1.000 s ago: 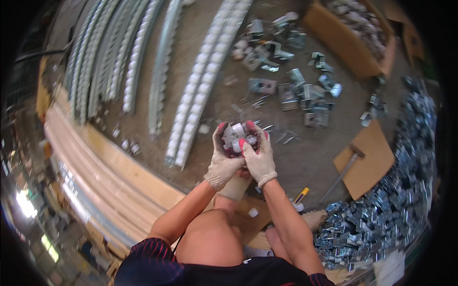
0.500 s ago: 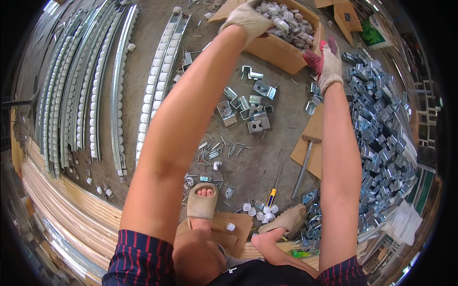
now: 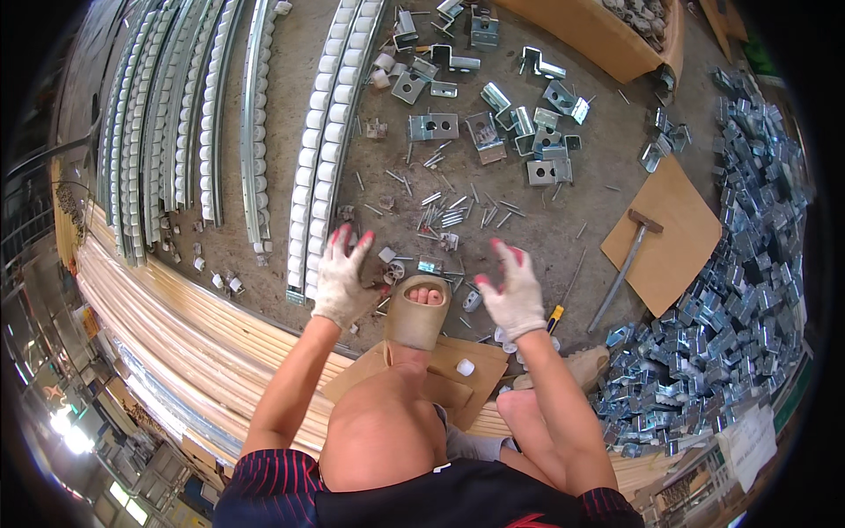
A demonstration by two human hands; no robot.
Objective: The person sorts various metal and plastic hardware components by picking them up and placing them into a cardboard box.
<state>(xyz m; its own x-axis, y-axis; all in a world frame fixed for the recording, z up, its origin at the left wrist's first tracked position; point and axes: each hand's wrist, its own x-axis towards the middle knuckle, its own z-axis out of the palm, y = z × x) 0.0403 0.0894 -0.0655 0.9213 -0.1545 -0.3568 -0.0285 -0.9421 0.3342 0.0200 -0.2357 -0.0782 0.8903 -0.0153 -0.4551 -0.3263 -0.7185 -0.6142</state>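
My left hand [image 3: 344, 280], in a white glove with red fingertips, hovers open beside the near end of the roller track [image 3: 327, 150]. My right hand [image 3: 513, 286], gloved alike, is open too, its fingers spread above the floor to the right of my sandal [image 3: 417, 310]. Neither holds anything. Between and beyond the hands lie loose metal pins [image 3: 451, 213], a small bracket [image 3: 429, 266] and a white roller wheel [image 3: 396, 269]. Farther off is a group of bent metal brackets [image 3: 546, 132]. A screwdriver [image 3: 554, 319] with a yellow handle lies close to my right hand.
A big heap of metal brackets [image 3: 704, 326] covers the right side. A hammer [image 3: 627, 264] rests on a cardboard sheet [image 3: 682, 238]. The cardboard box [image 3: 607, 40] stands far right. More roller tracks [image 3: 176, 114] line the left, with long wrapped strips [image 3: 202, 343] nearer me.
Both hands have come back from the cardboard box toward my feet and are now lower and closer together. The view has shifted, so the box sits at the upper right edge.
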